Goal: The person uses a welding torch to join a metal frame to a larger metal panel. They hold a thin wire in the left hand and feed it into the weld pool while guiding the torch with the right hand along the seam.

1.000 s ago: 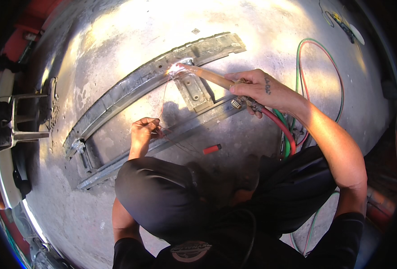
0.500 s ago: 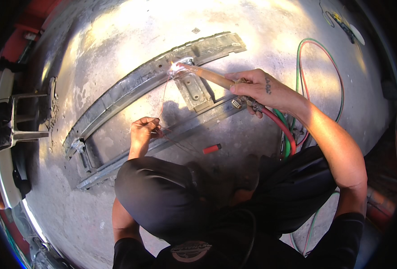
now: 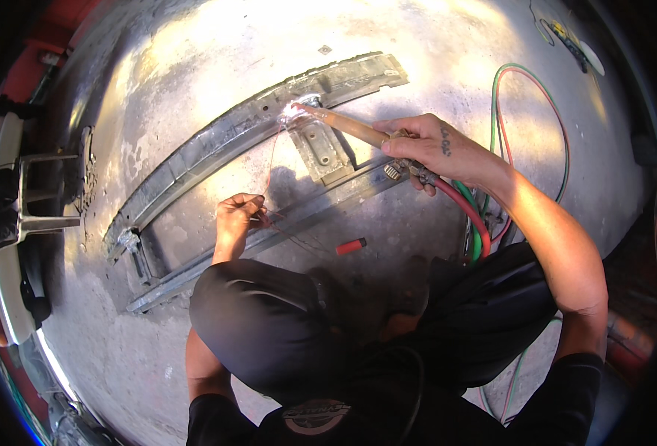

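Observation:
My right hand [image 3: 425,149] is wrapped round a gas welding torch [image 3: 350,126] with brass valves. Its long tip reaches left to a bright glow [image 3: 290,114] where a flat metal bracket [image 3: 319,152] meets a curved metal beam [image 3: 194,152]. Between the pinched fingers of my left hand [image 3: 237,215] is a thin copper-coloured wire [image 3: 272,160]. One end rises to the glowing spot, and loose strands trail to the right of the hand. A straight metal bar [image 3: 269,236] runs behind my left hand and joins the bracket's near end.
On the concrete floor [image 3: 432,82] lies a red lighter [image 3: 350,247], close to my knees. Red and green hoses [image 3: 494,97] loop at the right. A metal frame [image 3: 42,195] stands at the left, and a yellow and dark tool [image 3: 566,41] lies far right.
The glow at the torch tip looks slightly different, whiter and pinker. Both hands, the torch and the wire hold nearly the same place.

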